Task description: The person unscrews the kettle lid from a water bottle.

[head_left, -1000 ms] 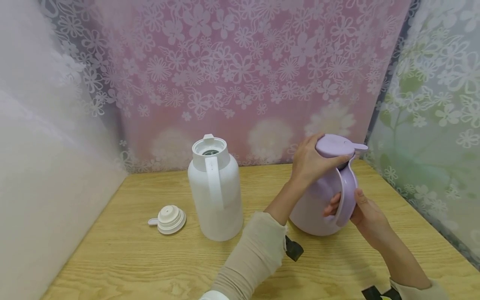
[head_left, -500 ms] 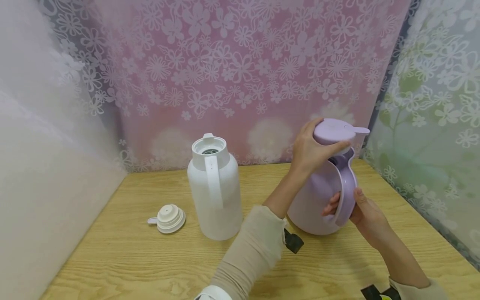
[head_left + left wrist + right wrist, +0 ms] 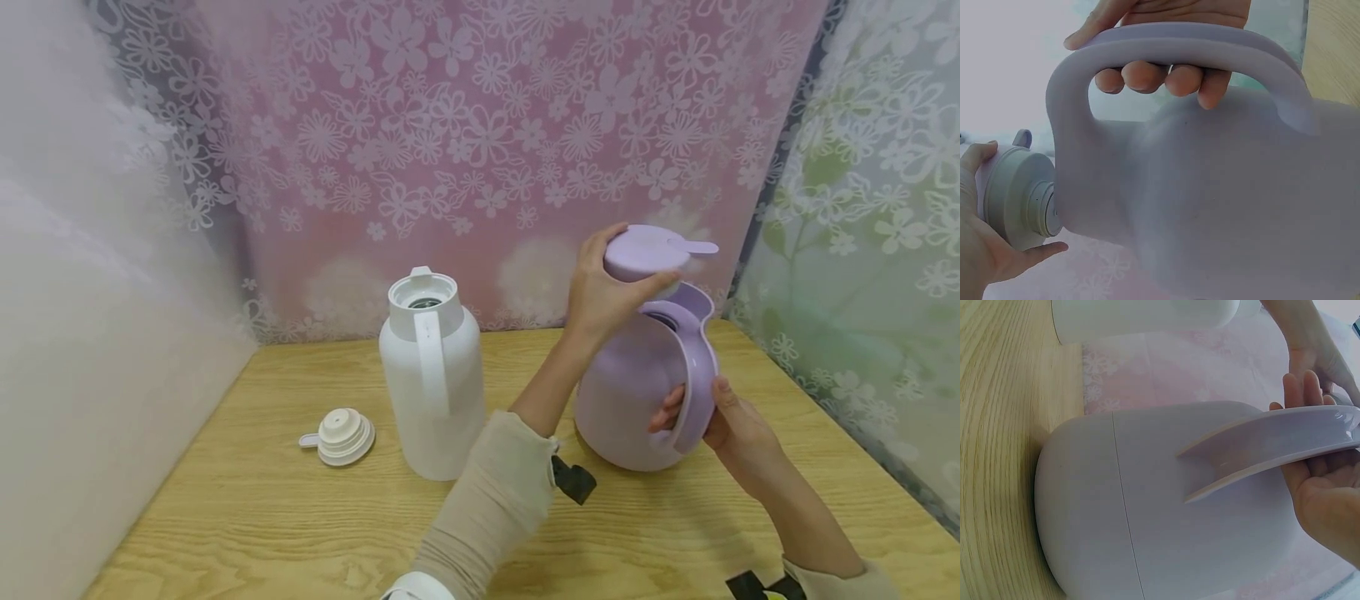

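A lilac vacuum jug (image 3: 626, 400) stands at the right of the table. My left hand (image 3: 603, 296) grips its round lilac lid (image 3: 645, 250) by the sides, raised above the jug's mouth. In the left wrist view, the lid's pale threaded stopper (image 3: 1038, 206) shows right at the jug's rim. My right hand (image 3: 742, 437) holds the jug's handle (image 3: 699, 383), with the fingers (image 3: 1141, 76) wrapped through the loop and the thumb outside. The jug's base rests on the wood in the right wrist view. Most of the jug's opening is hidden behind my left hand and the lid.
Left of the jug stands a white vacuum jug (image 3: 435, 392) with its top uncovered. A cream stopper lid (image 3: 343, 437) with a tab lies farther left on the wooden table (image 3: 247, 517). Flower-patterned curtains (image 3: 487, 150) close off the back and right.
The left hand has lifted the lilac lid up off the jug's mouth, then shifted it slightly left. The right hand keeps its hold on the handle, and the white jug has stayed put.
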Demonstrator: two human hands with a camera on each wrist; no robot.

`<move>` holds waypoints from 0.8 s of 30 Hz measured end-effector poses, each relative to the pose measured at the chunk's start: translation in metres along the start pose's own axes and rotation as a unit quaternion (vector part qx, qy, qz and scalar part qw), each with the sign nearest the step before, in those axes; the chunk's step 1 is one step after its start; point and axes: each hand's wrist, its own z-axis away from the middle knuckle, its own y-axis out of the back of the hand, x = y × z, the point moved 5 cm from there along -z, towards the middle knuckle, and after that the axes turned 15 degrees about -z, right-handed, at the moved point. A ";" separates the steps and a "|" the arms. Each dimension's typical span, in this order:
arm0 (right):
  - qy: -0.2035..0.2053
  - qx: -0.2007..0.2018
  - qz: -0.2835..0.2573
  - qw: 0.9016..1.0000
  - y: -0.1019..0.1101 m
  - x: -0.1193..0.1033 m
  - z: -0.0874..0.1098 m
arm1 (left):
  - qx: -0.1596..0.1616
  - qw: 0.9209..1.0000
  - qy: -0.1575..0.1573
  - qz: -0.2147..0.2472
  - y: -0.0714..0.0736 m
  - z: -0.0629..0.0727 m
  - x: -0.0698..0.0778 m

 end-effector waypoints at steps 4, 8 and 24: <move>0.002 -0.001 0.002 1.000 0.000 -0.001 0.000 | 0.009 1.000 0.011 0.021 0.006 0.001 -0.003; 0.002 -0.003 0.001 1.000 0.000 -0.001 0.000 | 0.012 0.999 0.022 0.031 0.012 0.003 -0.006; 0.003 -0.009 -0.001 1.000 0.001 0.001 0.000 | -0.005 0.996 0.072 0.059 0.030 0.025 -0.024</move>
